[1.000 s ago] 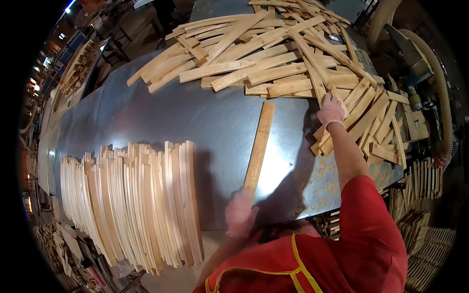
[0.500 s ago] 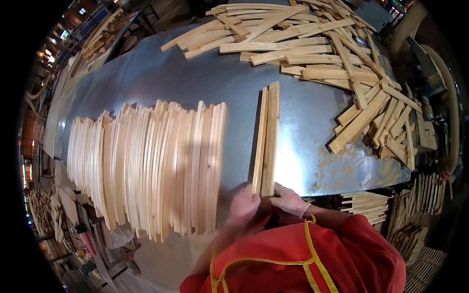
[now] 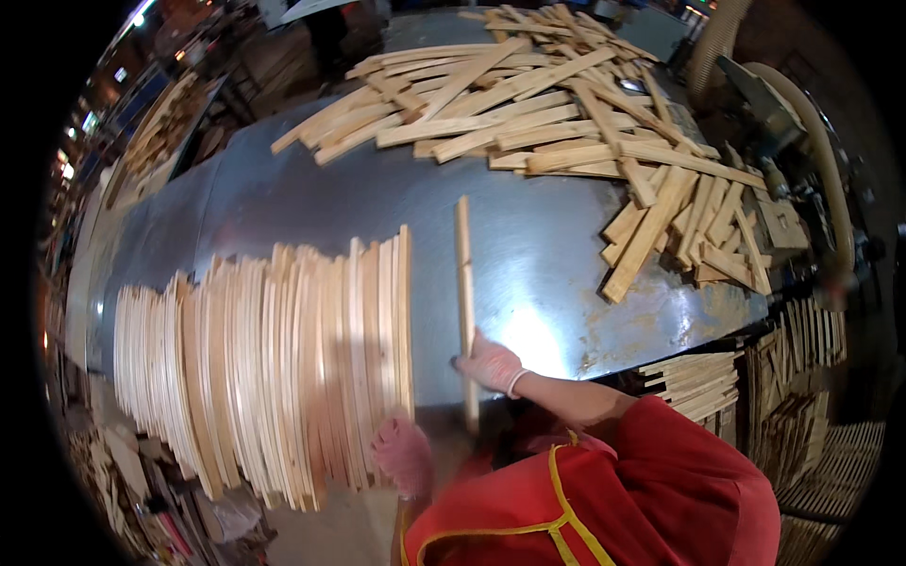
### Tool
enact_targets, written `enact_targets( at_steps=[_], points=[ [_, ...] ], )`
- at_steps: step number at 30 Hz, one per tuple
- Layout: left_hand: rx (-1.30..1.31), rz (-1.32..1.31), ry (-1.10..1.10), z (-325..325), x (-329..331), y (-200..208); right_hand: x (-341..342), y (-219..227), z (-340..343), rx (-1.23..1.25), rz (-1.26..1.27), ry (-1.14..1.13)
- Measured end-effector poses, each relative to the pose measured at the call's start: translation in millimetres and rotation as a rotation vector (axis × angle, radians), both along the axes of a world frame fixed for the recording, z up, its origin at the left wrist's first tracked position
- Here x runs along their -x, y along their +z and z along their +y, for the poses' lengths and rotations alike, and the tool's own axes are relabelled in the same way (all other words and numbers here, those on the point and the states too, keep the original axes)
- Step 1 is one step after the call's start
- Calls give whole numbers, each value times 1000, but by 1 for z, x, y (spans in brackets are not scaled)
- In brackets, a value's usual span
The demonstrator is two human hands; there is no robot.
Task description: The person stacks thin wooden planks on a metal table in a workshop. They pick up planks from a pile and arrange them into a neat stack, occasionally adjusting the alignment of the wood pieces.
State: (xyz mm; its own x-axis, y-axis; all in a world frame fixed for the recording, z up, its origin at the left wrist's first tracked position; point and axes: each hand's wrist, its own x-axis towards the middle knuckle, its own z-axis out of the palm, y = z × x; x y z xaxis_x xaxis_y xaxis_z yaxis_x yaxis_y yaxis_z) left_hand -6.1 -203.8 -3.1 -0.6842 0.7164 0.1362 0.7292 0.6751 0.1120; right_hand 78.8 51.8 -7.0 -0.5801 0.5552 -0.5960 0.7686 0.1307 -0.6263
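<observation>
My right hand (image 3: 493, 364), in a pale glove, grips a single wooden slat (image 3: 465, 274) near its lower part. The slat stands away from the row, pointing away from me, its near end past the table edge. My left hand (image 3: 404, 455), gloved and slightly blurred, is closed at the near end of the rightmost slat (image 3: 406, 321) in the row. Its curled fingers partly hide that slat's end. To the left, a long row of slats (image 3: 274, 368) lies side by side on the metal table (image 3: 283, 198), near ends overhanging the edge.
A loose heap of wooden slats (image 3: 528, 104) covers the far and right part of the table. Stacked slats (image 3: 698, 382) stand below the table at right. A ribbed hose (image 3: 821, 141) and machine parts are at far right. More wood scraps (image 3: 123, 462) lie at lower left.
The two slats held together are now apart. One has moved left to the row's end with my left hand; the other stays in my right hand. The view has shifted.
</observation>
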Motion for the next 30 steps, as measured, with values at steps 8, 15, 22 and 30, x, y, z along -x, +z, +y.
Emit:
enact_targets(
  at_steps=[8, 15, 22, 30],
  points=[
    [72, -316, -110, 93, -26, 20, -18, 3, 124, -172, 270, 82],
    [82, -262, -73, 117, -20, -11, -196, 38, 407, -1171, -363, -363],
    [11, -733, 163, 115, -4, -3, -154, 55, 310, -112, 278, -507],
    [-185, -949, 106, 111, -19, -38, -146, 3, 46, 514, 165, -252]
  ],
)
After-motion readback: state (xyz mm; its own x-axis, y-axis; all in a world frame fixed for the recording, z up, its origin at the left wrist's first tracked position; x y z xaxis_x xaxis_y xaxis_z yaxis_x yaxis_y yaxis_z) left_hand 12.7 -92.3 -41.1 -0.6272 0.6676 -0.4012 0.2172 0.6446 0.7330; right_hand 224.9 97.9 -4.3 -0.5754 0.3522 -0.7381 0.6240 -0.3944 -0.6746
